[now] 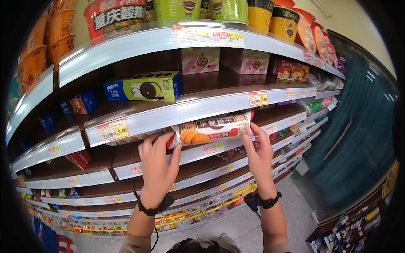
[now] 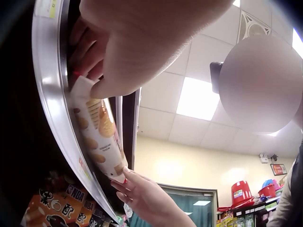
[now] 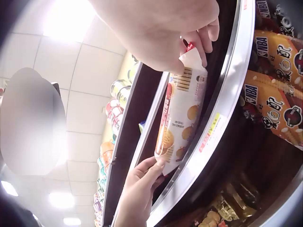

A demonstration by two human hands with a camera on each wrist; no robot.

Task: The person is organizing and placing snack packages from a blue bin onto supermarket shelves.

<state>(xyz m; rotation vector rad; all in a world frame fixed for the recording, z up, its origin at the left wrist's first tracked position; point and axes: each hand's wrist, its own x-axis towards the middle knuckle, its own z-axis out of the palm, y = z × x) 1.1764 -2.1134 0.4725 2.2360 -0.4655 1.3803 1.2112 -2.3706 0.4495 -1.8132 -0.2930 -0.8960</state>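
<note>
A long white packet of biscuits [image 1: 215, 129], with red ends and round golden biscuits printed on it, lies lengthwise between both hands at the edge of a shelf. My left hand [image 1: 161, 162] pinches its left end, thumb on the near side. At the other end, my right hand [image 1: 259, 158] grips it the same way. The left wrist view shows the packet [image 2: 102, 137] close along the metal shelf edge. In the right wrist view the far fingers of my right hand [image 3: 161, 33] are partly hidden behind the packet's end.
Above is a shelf with a green biscuit box [image 1: 154, 87] and pink boxes [image 1: 200, 61]. Another packet [image 1: 135, 139] lies behind my left hand. Price strips [image 1: 181, 107] line the shelf edges. Orange NBA bags [image 3: 274, 101] sit on a lower shelf. A teal curtain [image 1: 350, 122] hangs at right.
</note>
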